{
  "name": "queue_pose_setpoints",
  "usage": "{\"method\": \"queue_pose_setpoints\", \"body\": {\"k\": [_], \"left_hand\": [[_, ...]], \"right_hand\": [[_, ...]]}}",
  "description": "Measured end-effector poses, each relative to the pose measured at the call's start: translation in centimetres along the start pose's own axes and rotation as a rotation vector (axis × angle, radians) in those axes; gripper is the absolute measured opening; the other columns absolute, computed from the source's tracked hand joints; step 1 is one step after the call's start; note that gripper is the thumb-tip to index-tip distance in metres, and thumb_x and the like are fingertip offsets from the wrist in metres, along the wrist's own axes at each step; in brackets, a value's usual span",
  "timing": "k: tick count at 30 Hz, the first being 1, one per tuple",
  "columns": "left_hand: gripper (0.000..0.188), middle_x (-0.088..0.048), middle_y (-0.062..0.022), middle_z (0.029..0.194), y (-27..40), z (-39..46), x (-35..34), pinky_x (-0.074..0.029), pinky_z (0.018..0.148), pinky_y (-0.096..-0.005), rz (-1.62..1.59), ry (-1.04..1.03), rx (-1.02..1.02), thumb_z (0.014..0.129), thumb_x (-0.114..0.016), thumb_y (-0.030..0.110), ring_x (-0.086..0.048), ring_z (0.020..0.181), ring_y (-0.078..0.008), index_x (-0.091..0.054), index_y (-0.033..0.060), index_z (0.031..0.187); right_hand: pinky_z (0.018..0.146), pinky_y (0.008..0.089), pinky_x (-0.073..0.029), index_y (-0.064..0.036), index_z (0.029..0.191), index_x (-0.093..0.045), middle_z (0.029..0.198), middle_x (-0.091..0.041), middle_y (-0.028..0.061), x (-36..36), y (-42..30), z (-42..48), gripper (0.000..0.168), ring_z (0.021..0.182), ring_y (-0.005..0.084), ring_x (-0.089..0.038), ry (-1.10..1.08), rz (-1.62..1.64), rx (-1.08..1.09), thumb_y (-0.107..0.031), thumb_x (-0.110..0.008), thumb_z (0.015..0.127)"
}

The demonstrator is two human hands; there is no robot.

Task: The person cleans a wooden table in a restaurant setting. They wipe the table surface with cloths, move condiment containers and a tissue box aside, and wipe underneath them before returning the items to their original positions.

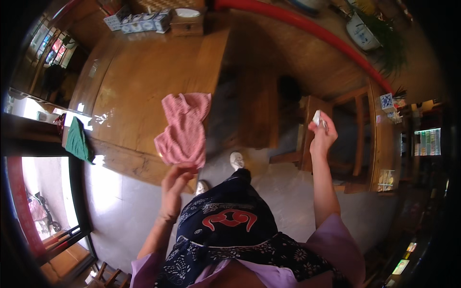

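A crumpled pink cloth (185, 129) lies on the wooden table (133, 82), along its right edge. My left hand (176, 183) is at the near end of this cloth, fingers bent; whether they pinch it cannot be made out. Out to the right, my right hand (323, 135) is raised with its fingers closed around a small crumpled white thing (317, 117), perhaps a tissue. A green cloth (78, 140) hangs over the table's left corner.
Blue-and-white boxes (144, 23) and a wooden tissue box (187, 22) stand at the table's far end. A wooden bench (257, 108) is beside the table. At right are a wooden chair (313, 108), a second table (385, 154) and a potted plant (390, 43).
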State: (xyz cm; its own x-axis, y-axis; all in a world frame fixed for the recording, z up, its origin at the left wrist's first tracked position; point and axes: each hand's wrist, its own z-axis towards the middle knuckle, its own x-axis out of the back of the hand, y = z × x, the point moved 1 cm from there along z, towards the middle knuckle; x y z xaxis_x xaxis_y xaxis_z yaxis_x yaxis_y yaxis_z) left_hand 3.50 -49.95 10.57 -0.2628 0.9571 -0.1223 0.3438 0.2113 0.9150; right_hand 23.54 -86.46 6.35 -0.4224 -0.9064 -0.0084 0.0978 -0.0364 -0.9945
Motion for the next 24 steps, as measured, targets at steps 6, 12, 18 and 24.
{"method": "queue_pose_setpoints", "body": {"k": [6, 12, 18, 24], "left_hand": [[0.026, -0.063, -0.0081, 0.102, -0.5, 1.3, -2.0, -0.045, 0.087, -0.0304, -0.227, 0.381, -0.029, 0.092, -0.047, 0.017, -0.060, 0.098, -0.0176, -0.056, 0.0001, 0.110], [0.028, -0.063, -0.0059, 0.100, -0.9, 1.1, -5.8, -0.046, 0.085, -0.0302, -0.033, 0.391, 0.075, 0.091, -0.053, 0.023, -0.061, 0.095, -0.0155, -0.057, 0.0019, 0.109], [0.025, -0.064, -0.0059, 0.097, -1.6, 1.8, -7.8, -0.046, 0.087, -0.0305, -0.038, 0.376, 0.120, 0.087, -0.055, 0.016, -0.060, 0.093, -0.0157, -0.059, 0.0014, 0.107], [0.023, -0.064, -0.0063, 0.098, -2.0, 0.2, -7.4, -0.044, 0.089, -0.0290, -0.014, 0.345, 0.124, 0.086, -0.056, 0.010, -0.058, 0.095, -0.0145, -0.058, -0.0002, 0.106]], "right_hand": [[0.093, 0.0387, -0.050, 0.003, 0.108, -0.064, 0.124, -0.053, 0.0118, 0.8, 7.1, 17.1, 0.026, 0.108, 0.0248, -0.057, -0.055, -0.089, -0.134, -0.006, -0.049, 0.088], [0.098, 0.0438, -0.043, -0.014, 0.142, -0.039, 0.147, -0.036, 0.0027, -1.8, 9.9, 26.0, 0.048, 0.131, 0.0249, -0.037, -0.210, -0.364, -0.478, -0.022, -0.040, 0.095], [0.097, 0.0420, -0.042, -0.017, 0.144, -0.039, 0.148, -0.036, 0.0035, 2.5, 17.6, 31.0, 0.048, 0.132, 0.0179, -0.036, -0.185, -0.430, -0.365, -0.018, -0.040, 0.095], [0.082, 0.0383, -0.053, -0.012, 0.135, -0.049, 0.133, -0.052, 0.0118, -2.5, 16.9, 21.4, 0.041, 0.108, 0.0284, -0.059, -0.465, -0.533, -0.589, -0.018, -0.048, 0.095]]}}
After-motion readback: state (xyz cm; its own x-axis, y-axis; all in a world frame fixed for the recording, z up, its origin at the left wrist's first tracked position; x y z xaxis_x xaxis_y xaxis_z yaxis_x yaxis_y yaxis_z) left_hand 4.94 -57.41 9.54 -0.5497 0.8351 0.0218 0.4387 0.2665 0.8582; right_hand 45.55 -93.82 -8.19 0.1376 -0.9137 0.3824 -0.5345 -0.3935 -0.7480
